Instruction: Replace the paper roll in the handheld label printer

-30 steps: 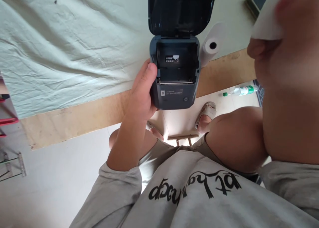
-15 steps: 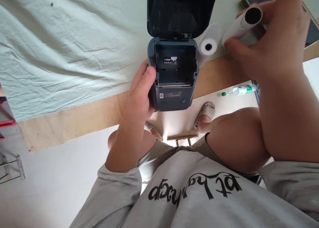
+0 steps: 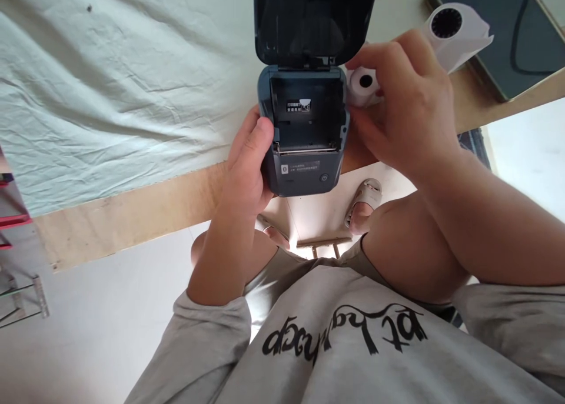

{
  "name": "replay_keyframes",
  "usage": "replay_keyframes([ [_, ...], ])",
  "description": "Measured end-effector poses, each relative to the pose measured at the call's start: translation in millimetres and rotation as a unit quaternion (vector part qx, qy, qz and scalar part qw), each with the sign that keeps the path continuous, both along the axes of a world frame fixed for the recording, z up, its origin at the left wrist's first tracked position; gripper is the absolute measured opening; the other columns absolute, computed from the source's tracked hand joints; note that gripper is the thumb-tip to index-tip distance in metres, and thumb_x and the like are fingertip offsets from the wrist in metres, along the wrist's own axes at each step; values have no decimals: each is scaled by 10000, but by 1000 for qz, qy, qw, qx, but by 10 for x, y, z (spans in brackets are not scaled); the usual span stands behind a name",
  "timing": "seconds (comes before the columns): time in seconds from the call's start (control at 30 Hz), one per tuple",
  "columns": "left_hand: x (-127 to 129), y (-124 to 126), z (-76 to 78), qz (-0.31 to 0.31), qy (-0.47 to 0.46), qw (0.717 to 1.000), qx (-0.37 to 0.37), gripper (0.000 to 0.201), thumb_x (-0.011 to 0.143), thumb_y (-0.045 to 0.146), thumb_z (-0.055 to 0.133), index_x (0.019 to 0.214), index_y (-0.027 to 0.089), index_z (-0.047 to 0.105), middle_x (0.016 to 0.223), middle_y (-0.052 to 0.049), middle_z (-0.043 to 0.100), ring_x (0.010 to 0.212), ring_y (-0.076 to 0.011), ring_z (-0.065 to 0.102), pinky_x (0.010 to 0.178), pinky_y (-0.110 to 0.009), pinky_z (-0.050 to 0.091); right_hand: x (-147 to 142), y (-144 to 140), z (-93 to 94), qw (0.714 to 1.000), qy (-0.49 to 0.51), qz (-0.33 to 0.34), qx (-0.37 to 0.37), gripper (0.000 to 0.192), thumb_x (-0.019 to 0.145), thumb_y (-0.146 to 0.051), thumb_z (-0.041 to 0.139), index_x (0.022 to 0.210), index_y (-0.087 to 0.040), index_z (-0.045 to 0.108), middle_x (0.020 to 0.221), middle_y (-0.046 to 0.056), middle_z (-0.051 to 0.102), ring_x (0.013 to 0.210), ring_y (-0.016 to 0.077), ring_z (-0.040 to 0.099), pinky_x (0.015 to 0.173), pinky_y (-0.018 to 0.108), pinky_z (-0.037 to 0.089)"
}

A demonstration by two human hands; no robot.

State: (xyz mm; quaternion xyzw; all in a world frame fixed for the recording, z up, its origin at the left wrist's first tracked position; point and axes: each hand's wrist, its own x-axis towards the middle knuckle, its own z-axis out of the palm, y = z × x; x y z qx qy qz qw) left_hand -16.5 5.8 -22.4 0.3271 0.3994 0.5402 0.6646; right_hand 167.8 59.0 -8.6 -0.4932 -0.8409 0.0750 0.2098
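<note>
My left hand is closed around the left side of a dark blue-grey portable label printer, thumb on its edge. The printer's black lid stands raised, and its paper compartment shows with no roll inside. Right beside the printer, my right hand has its fingers and thumb around a small white paper roll, partly hidden by the fingers. A larger white paper roll with a dark core hole and a loose end stands just beyond that hand.
A dark phone or tablet lies at the table's right. Pale green cloth covers the table, leaving a bare wooden edge strip. My legs are below the edge, and a red-and-grey object is at far left.
My right hand has let go of the larger roll, which now stands by the dark device, and has moved left onto the small roll. The left hand still holds the printer, barely shifted.
</note>
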Motion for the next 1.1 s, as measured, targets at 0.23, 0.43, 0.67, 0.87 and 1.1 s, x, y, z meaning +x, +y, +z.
replay_keyframes([
  [0.23, 0, -13, 30, 34, 2, 999, -9, 336, 766, 508, 485, 969, 252, 567, 999, 11, 631, 1032, -179, 608, 766, -267, 548, 10, 25, -31, 995, 62, 75, -29, 508, 638, -129, 515, 1132, -220, 438, 1022, 41, 546, 919, 143, 539, 793, 279, 469],
  [0.43, 25, -16, 50, 41, -8, 999, -18, 315, 761, 508, 484, 956, 278, 576, 1028, 20, 627, 1019, -176, 613, 767, -277, 555, 31, 14, -47, 997, 70, 44, -14, 468, 706, -189, 518, 1161, -259, 433, 1030, 46, 512, 962, 152, 522, 845, 313, 463],
  [0.67, 43, -27, 89, 44, -13, 998, -31, 333, 747, 519, 500, 963, 274, 566, 1031, -4, 631, 1042, -211, 603, 824, -324, 547, 80, 12, -73, 998, 42, 42, 3, 454, 684, -222, 547, 1131, -240, 470, 1027, 59, 476, 977, 157, 493, 836, 333, 451],
  [0.87, 58, -33, 87, 47, -11, 999, -24, 309, 785, 501, 446, 973, 293, 578, 1006, 18, 635, 1028, -188, 615, 770, -289, 556, 123, -17, -67, 990, 92, 81, -66, 672, 679, -112, 504, 1285, -280, 265, 1050, 29, 539, 820, 87, 524, 780, 255, 469],
  [1.1, 83, -30, 104, 65, -12, 997, -30, 288, 798, 483, 434, 945, 288, 587, 1014, 31, 636, 1033, -171, 609, 760, -271, 560, 122, -25, -49, 996, 53, 66, -15, 589, 679, -129, 505, 1241, -247, 375, 1044, 61, 491, 985, 139, 504, 877, 296, 468],
])
